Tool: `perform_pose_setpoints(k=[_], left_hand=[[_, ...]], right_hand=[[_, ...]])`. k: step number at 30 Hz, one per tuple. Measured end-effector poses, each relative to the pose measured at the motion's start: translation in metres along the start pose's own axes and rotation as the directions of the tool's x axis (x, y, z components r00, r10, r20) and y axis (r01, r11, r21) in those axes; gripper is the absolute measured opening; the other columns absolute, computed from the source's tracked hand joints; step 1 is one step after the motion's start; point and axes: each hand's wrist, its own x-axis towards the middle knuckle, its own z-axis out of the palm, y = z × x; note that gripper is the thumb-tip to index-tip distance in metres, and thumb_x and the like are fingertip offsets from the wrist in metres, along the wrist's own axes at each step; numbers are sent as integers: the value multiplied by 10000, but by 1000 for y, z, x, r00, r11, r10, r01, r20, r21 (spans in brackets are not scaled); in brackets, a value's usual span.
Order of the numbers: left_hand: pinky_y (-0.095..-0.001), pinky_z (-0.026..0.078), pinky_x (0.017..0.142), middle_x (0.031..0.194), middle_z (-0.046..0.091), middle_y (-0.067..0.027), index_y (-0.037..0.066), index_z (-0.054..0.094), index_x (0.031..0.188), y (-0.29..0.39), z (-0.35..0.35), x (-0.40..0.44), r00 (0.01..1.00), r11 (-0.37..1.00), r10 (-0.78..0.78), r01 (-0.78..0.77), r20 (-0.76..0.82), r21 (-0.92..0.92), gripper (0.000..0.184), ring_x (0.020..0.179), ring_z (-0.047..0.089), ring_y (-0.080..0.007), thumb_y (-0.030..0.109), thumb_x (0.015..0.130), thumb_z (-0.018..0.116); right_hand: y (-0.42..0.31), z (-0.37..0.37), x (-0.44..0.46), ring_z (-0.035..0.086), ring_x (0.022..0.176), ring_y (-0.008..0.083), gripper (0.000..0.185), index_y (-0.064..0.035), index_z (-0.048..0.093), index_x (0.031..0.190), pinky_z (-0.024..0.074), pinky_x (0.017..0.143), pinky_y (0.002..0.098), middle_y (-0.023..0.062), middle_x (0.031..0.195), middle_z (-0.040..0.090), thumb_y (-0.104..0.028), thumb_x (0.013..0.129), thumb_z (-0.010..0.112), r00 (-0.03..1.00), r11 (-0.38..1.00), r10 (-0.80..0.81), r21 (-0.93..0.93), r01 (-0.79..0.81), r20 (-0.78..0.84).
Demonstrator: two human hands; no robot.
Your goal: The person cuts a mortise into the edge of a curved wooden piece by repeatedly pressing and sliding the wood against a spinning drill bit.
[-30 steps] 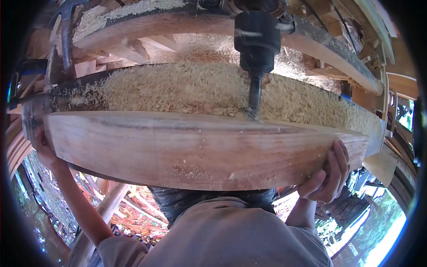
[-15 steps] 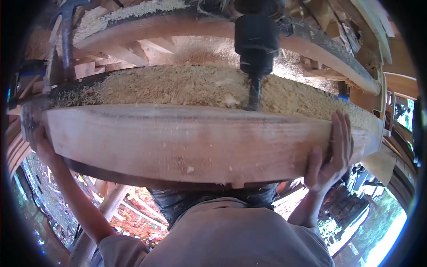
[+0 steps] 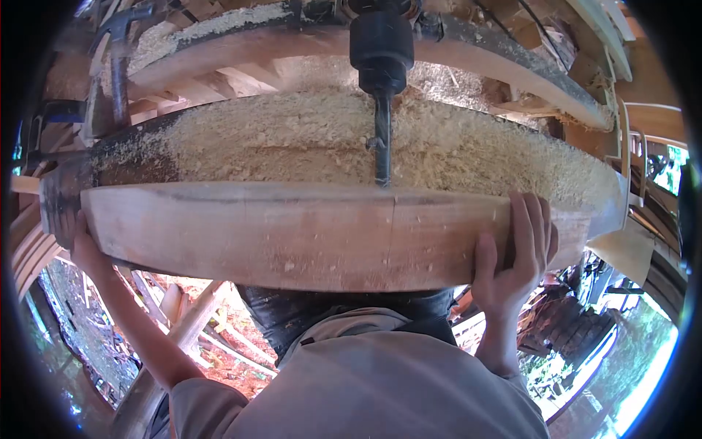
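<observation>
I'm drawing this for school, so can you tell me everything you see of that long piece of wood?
The piece of wood is long, thick and pale brown, with visible grain, chips on its near face and a curved lower edge. It lies crosswise by the drill bit; whether they touch is unclear. The left grip touches its left end, the right grip its right part.

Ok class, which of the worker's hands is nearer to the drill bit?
The right. The right hand lies against the wooden board, to the right of the drill bit; the left hand is farther off, at the board's left end.
</observation>
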Motion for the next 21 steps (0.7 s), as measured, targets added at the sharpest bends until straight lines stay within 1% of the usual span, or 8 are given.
perform_pose_setpoints(k=[1,4,5,8,9,12,15,21], left_hand=[[-319,537,787,1092,696,-102,-75,671,1173,-6,-8,7,993,993,-110,112,-42,47,446,885,666,-197,221,852,762],[-322,547,768,1062,705,-108,-66,688,1147,-15,-31,7,985,966,-167,171,-39,194,452,853,677,-211,281,863,748],[-333,541,820,1138,681,-121,-60,646,1227,-1,-30,-13,992,938,-111,86,56,336,469,950,671,-220,303,930,649],[-345,527,899,1243,631,-132,-61,566,1328,-3,-28,-19,904,907,-417,421,95,-16,476,1075,638,-235,272,998,481],[-364,503,972,1322,577,-146,-65,495,1389,13,-14,-38,923,926,-376,373,81,51,493,1164,597,-262,227,1015,362],[-376,514,978,1323,570,-175,-77,496,1379,20,-2,-58,976,971,-216,217,-22,103,520,1148,606,-298,256,999,372],[-409,543,951,1303,584,-179,-42,537,1350,19,-5,-67,991,985,-105,93,78,143,474,1107,631,-318,210,996,349],[-402,543,958,1339,555,-200,-54,507,1375,29,5,-79,989,987,-137,132,57,87,503,1126,621,-321,181,968,327]], right_hand=[[0,-2,-4,519,1235,438,558,60,611,1226,304,1069,502,232,1225,613,-327,824,635,1000,1000,12,-8,-12,15],[7,-8,-24,525,1195,495,597,89,588,1240,339,1031,556,267,1213,607,-376,866,567,997,1000,15,-4,-14,70],[11,-10,-29,528,1184,504,601,92,582,1245,351,1018,569,271,1210,608,-380,874,555,996,1000,12,5,-12,85],[17,-10,-27,535,1169,536,606,102,562,1266,388,992,610,292,1226,604,-372,890,516,994,1000,-19,4,19,108],[19,-8,-26,535,1176,536,607,103,560,1269,388,1000,610,293,1234,603,-369,889,513,995,1000,-29,13,28,93],[23,-3,-21,534,1190,538,608,108,562,1269,388,1015,614,292,1249,604,-361,886,505,997,998,-33,55,29,75],[25,-1,-18,536,1190,537,605,112,573,1258,390,1016,617,287,1244,612,-354,878,503,998,997,-31,68,26,64],[25,2,-13,546,1171,540,597,118,585,1241,395,1012,617,290,1204,630,-336,859,514,998,996,-40,78,37,41]])
